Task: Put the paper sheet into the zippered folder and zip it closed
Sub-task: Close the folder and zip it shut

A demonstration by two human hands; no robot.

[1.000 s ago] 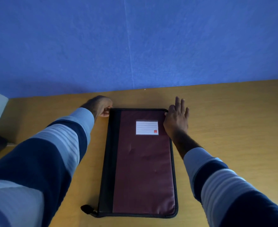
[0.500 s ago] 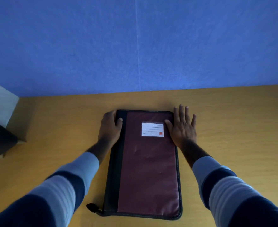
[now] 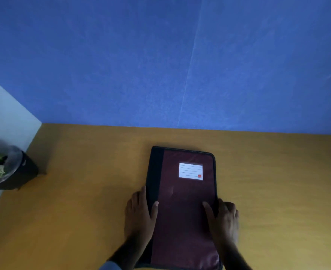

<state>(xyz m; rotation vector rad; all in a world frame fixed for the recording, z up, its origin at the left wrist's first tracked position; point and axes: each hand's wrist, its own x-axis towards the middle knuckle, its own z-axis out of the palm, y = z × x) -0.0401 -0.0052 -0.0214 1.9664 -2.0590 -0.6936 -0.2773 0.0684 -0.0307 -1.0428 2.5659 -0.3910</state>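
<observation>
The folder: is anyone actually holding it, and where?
The folder, by its long edges: right hand grips the zip side, left hand rests against the spine side, thumbs on top.

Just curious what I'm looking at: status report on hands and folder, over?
Left hand flat along folder left edge, thumb on cover. Right hand pinches right edge, blurred. Folder closed, flat on table; no paper in sight. Nothing blocking.
</observation>
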